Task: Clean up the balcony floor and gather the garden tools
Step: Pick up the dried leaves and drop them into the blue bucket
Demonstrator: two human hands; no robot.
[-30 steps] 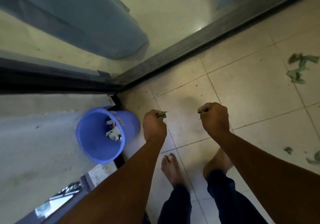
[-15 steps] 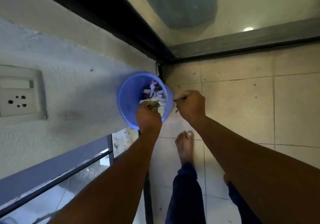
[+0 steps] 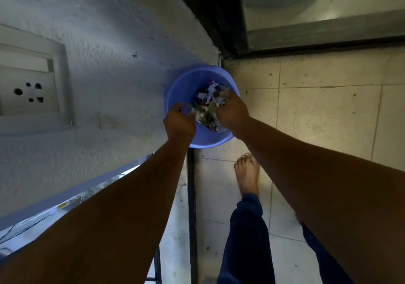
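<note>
A blue plastic bucket [image 3: 183,82] stands on the floor in the corner by the wall, filled with torn paper scraps and green leaves [image 3: 208,108]. Both my hands are over its mouth. My left hand [image 3: 178,121] hovers at the near-left rim with its fingers loosened, and a few green leaves lie just off its fingertips. My right hand [image 3: 232,112] reaches down into the bucket from the right, with its fingertips hidden among the scraps. No garden tools are in view.
A white textured wall with a socket plate [image 3: 30,82] fills the left. A dark sliding-door track [image 3: 317,40] runs along the top right. Beige floor tiles [image 3: 328,119] spread to the right. My bare foot [image 3: 247,174] stands just below the bucket.
I have stepped up to the bucket. Both hands, which pinched green leaves a second ago, have moved over the bucket's mouth, and the left hand's fingers have loosened.
</note>
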